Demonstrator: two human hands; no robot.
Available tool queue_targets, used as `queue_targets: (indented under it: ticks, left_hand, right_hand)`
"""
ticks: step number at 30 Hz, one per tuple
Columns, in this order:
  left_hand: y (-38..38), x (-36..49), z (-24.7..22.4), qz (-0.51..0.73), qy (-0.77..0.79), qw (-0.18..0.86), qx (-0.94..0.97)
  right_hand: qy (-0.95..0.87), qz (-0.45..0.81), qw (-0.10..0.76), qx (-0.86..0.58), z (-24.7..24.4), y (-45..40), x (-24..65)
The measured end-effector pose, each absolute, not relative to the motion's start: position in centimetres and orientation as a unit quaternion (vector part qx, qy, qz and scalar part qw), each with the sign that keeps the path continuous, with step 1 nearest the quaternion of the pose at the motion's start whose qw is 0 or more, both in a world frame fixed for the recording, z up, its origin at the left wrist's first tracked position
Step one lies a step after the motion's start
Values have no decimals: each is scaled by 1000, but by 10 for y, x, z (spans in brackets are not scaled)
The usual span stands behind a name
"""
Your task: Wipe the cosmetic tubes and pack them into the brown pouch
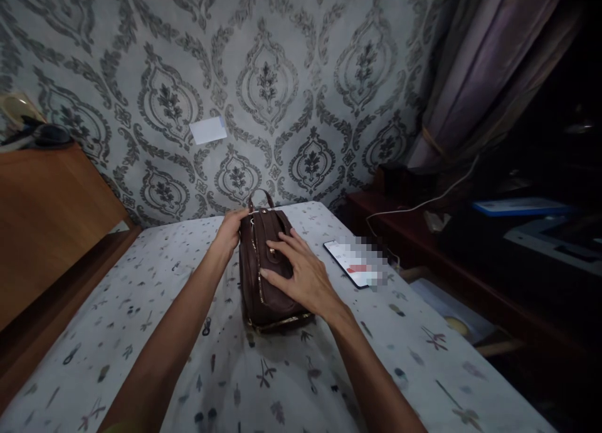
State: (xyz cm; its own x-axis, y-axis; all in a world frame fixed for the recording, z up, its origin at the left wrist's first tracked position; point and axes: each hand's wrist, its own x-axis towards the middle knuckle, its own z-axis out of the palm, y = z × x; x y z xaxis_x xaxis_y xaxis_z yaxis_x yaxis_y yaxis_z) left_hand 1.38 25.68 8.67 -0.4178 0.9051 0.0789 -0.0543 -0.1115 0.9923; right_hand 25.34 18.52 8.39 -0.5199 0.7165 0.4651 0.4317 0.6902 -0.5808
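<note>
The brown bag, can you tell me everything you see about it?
The brown bag looks like leather, with a loop handle at its far end, gold-toned zippers and a small gold-toned fitting on its front. It rests on the patterned white sheet. The left hand touches its far left corner; the right hand is spread over its front.

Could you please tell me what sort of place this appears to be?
It looks like a bedroom in a home, though one view cannot settle it: a printed sheet covers what seems to be a bed, ornate wallpaper lines the wall behind, and a gathered curtain hangs at the right.
</note>
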Motion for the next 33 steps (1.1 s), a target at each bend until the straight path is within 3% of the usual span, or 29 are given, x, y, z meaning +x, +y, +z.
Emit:
queue_targets:
  ticks: [12, 33]
  left_hand:
    - [228, 40, 81, 690, 490, 391, 361]
    - [205, 42, 85, 667, 496, 405, 380]
  right_hand:
    - [-805, 289, 394, -337, 81, 189, 259]
    - [-815, 276, 372, -347, 79, 187, 258]
